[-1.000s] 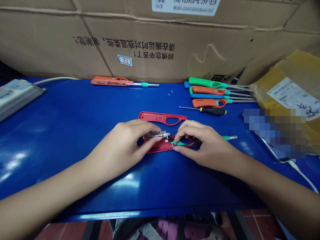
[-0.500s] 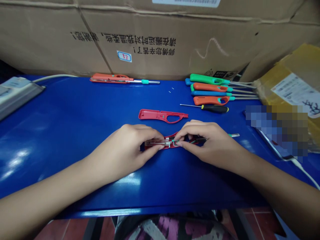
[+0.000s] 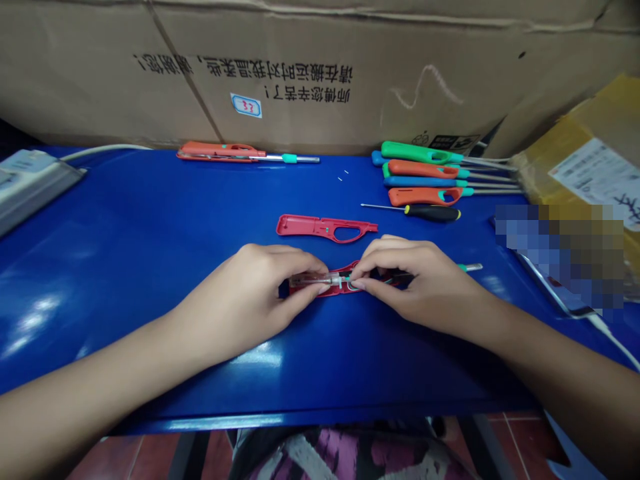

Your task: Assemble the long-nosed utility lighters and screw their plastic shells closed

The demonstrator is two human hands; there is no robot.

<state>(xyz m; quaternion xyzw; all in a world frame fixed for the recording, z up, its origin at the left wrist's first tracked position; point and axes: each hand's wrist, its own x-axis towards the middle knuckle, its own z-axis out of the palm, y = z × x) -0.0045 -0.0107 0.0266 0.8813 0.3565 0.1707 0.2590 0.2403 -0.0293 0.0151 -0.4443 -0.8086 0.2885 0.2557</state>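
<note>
My left hand closes its thumb and forefinger around the clear fuel tank of an opened red gas lighter. The tank lies over the lower red half-shell, and its left end passes under my fingers. Beside the tank's valve end, the thumb and forefinger of my right hand pinch at the small inner parts, where a green bit and thin wires show. What exactly they grip is hidden. The lighter's metal tip sticks out beyond my right hand. Just behind lies the other red half-shell, inner side up.
Several assembled lighters lie at the back right, with a screwdriver before them. An orange lighter lies at the back left. A power strip, a phone on a cable and cardboard boxes border the blue table.
The clear fuel tank seems to sit slightly higher over the red shell. Both hands stay nearly in place, and the view has shifted a little.
</note>
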